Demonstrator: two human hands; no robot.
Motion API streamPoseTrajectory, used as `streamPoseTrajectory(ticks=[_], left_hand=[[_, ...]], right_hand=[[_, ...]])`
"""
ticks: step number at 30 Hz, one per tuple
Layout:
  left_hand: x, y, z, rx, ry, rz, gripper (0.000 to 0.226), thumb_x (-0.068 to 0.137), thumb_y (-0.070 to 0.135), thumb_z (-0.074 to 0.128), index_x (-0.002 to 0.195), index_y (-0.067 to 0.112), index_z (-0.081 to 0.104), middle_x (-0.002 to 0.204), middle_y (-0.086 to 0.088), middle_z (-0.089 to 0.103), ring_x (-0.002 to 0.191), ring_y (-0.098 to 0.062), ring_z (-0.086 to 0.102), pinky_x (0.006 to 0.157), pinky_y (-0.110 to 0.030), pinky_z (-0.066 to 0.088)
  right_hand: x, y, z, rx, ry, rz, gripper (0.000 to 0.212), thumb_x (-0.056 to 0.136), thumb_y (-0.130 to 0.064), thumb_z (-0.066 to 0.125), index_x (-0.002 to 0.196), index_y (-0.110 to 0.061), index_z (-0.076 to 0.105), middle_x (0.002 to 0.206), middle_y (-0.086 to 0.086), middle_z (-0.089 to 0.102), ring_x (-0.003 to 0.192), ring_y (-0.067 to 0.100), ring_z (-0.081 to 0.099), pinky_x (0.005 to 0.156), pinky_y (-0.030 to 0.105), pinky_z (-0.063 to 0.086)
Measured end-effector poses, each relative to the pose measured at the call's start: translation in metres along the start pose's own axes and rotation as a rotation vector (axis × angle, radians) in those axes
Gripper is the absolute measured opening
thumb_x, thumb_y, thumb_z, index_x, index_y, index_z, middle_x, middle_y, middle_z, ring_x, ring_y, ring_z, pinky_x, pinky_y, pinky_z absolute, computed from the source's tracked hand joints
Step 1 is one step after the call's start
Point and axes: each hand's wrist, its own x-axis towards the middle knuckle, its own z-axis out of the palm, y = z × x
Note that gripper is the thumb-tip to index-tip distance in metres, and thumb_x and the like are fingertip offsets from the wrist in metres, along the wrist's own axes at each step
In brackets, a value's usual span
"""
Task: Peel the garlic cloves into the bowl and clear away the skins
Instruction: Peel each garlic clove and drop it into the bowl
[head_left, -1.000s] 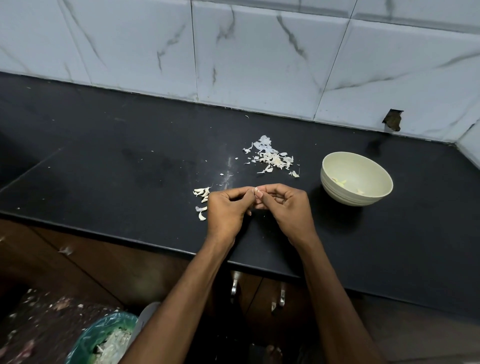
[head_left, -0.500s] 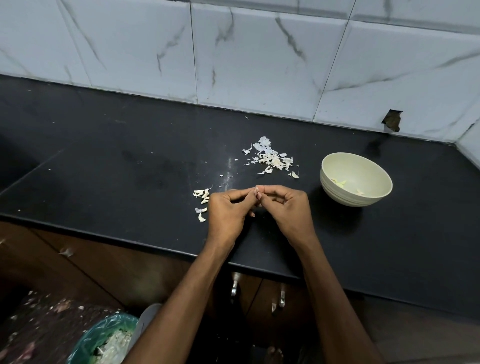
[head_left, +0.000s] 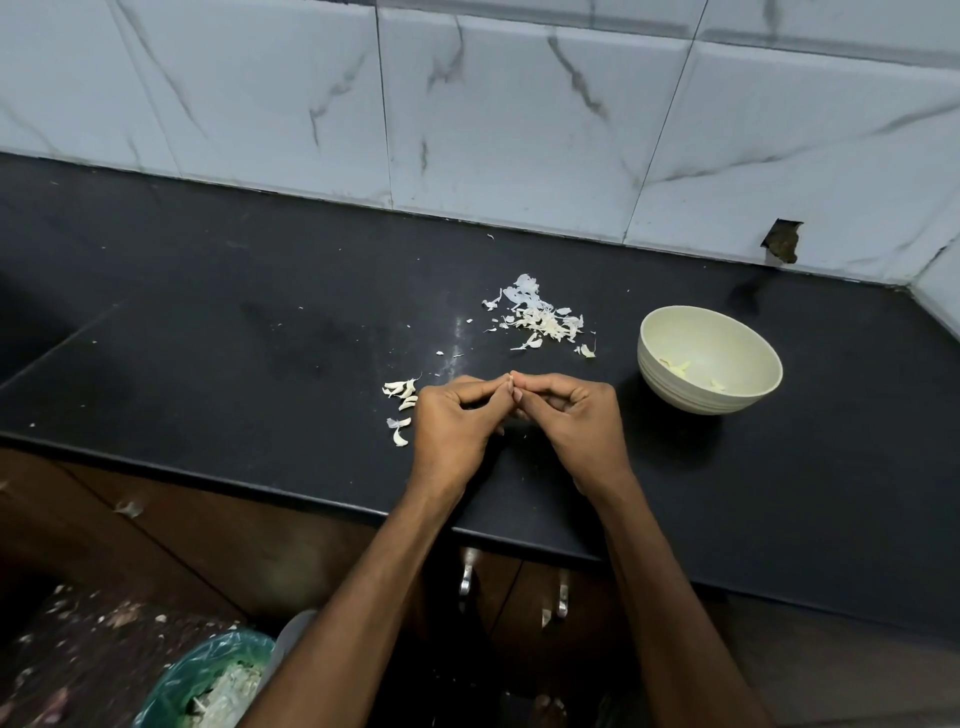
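Barely anything had shifted since a second before: we kept one clove (head_left: 514, 388) pinched between both hands above the counter's (head_left: 208, 332) front edge, so its peeling was likely unfinished. Our left hand (head_left: 454, 421) and right hand (head_left: 574, 421) met knuckle to knuckle, fingers (head_left: 488, 397) curled tight on the clove, wrists low. Unpeeled cloves (head_left: 401, 395) lay just left, skins (head_left: 540, 319) behind, and the bowl (head_left: 709, 400), holding a few peeled pieces, to the right.

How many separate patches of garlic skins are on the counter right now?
2: a larger pile behind the hands, left of the bowl; a smaller cluster beside the left hand. Stray flecks uncounted.
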Motion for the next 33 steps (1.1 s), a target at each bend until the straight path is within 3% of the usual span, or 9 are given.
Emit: streamPoseTrajectory(ticks=[9, 13, 18, 24, 33], left_hand=[[-0.0021, 0.0028, 0.002, -0.01, 0.034, 0.033, 0.011, 0.089, 0.0, 0.076, 0.099, 0.001, 0.081, 0.067, 0.012, 0.071, 0.059, 0.005, 0.06, 0.06, -0.01, 0.045], [-0.0029, 0.0029, 0.0027, -0.022, 0.045, 0.028, 0.013, 0.089, -0.001, 0.076, 0.1, 0.002, 0.082, 0.066, 0.011, 0.071, 0.059, 0.005, 0.06, 0.06, -0.01, 0.045], [-0.003, 0.0058, 0.0028, -0.063, 0.057, -0.003, 0.012, 0.088, -0.001, 0.076, 0.097, 0.004, 0.082, 0.07, 0.006, 0.074, 0.058, 0.003, 0.061, 0.059, -0.011, 0.045], [0.0007, 0.0042, -0.0001, -0.154, 0.042, -0.086, 0.014, 0.09, 0.002, 0.076, 0.095, 0.012, 0.084, 0.073, -0.007, 0.075, 0.06, -0.014, 0.052, 0.054, -0.023, 0.042], [0.0012, 0.0088, 0.0039, -0.203, 0.086, -0.127, 0.018, 0.089, 0.004, 0.077, 0.083, 0.019, 0.085, 0.07, -0.013, 0.072, 0.056, -0.012, 0.045, 0.05, -0.023, 0.036]], right_hand=[[-0.0017, -0.0015, 0.0014, 0.019, -0.019, -0.007, 0.02, 0.09, 0.01, 0.073, 0.108, 0.003, 0.077, 0.099, 0.01, 0.08, 0.095, 0.024, 0.078, 0.088, 0.035, 0.063], [-0.0016, -0.002, 0.0017, 0.015, -0.019, -0.006, 0.018, 0.09, 0.008, 0.074, 0.107, 0.003, 0.078, 0.099, 0.011, 0.08, 0.096, 0.026, 0.078, 0.088, 0.037, 0.063], [-0.0028, -0.0036, 0.0023, 0.034, -0.014, -0.01, 0.016, 0.089, 0.006, 0.075, 0.106, 0.005, 0.078, 0.095, 0.012, 0.08, 0.089, 0.023, 0.078, 0.082, 0.03, 0.062], [-0.0021, -0.0077, 0.0033, 0.08, -0.009, 0.0, 0.016, 0.09, 0.003, 0.076, 0.105, 0.001, 0.078, 0.093, 0.014, 0.08, 0.084, 0.023, 0.078, 0.079, 0.028, 0.062], [0.0008, -0.0084, 0.0045, 0.037, -0.005, 0.012, 0.014, 0.091, -0.001, 0.076, 0.105, -0.001, 0.078, 0.092, 0.013, 0.08, 0.08, 0.018, 0.075, 0.076, 0.027, 0.061]])
